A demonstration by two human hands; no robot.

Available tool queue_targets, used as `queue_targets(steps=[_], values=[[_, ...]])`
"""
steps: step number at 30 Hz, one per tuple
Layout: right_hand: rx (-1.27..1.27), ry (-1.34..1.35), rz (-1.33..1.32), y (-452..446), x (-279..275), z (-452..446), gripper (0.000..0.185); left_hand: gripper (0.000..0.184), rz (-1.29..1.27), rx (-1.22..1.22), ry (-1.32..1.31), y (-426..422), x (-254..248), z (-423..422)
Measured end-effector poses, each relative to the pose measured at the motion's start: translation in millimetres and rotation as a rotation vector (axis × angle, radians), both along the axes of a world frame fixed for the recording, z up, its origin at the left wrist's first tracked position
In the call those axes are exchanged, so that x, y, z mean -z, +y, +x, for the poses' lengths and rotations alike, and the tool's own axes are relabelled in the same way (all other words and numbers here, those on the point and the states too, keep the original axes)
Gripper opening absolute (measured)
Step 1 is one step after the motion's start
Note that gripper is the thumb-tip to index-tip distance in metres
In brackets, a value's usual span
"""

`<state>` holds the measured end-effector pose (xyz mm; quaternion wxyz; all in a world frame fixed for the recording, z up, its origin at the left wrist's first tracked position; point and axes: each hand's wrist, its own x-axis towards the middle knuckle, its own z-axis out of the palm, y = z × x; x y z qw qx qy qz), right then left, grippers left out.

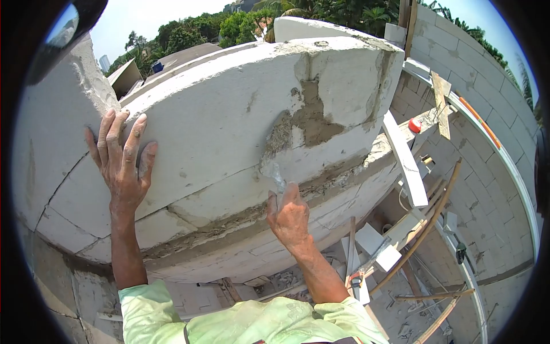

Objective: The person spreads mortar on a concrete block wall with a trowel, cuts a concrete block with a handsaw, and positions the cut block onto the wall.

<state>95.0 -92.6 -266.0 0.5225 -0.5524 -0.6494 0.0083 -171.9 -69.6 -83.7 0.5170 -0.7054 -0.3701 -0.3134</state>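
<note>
My left hand [124,166] lies against the pale block wall [212,114] near its upper left part, fingers spread and holding nothing. My right hand [289,218] is closed around the handle of a trowel [279,137]. The trowel's mortar-coated blade points upward along the wall face, just left of a patch of wet grey mortar [314,117]. Below the blade, a rough mortar ledge [252,221] runs along the wall.
At right, a white board [405,160] leans by a red round object [414,125] and wooden planks. A long bent pole [424,235] crosses the rubble-strewn lower area. A curved block wall [487,172] stands beyond. Treetops and roofs show behind the wall.
</note>
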Motion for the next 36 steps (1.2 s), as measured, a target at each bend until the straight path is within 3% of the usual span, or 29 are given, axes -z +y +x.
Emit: queue_targets(steps=[3,6,8,10,12,19,22,28,32,36], values=[[-0.099,0.109,0.149,-4,7,8,0.028,0.051,-0.017,-0.008,-0.031,0,2,-1],[-0.057,0.254,0.103,-4,-24,20,0.026,0.052,-0.013,0.006,-0.033,2,3,-2],[-0.095,0.398,-0.105,6,-56,28,0.025,0.053,-0.021,-0.003,-0.028,0,2,-2],[-0.080,0.284,-0.088,16,-66,26,0.026,0.053,-0.021,-0.005,-0.028,0,2,-1],[0.030,-0.003,0.014,21,-68,16,0.030,0.054,-0.016,-0.003,-0.029,1,1,-1],[0.013,-0.067,-0.034,6,-34,6,0.019,0.056,-0.013,0.005,-0.021,0,2,-1],[-0.024,-0.048,-0.067,-8,-20,20,0.027,0.055,-0.008,0.003,-0.025,0,1,0],[0.097,0.008,0.041,11,-71,55,0.029,0.056,-0.014,-0.009,-0.032,-2,0,0],[0.175,-0.193,-0.054,26,-90,51,0.030,0.054,-0.011,0.009,-0.027,-2,-1,0],[0.186,-0.295,-0.139,11,-49,34,0.033,0.054,-0.009,0.017,-0.034,0,1,-1]])
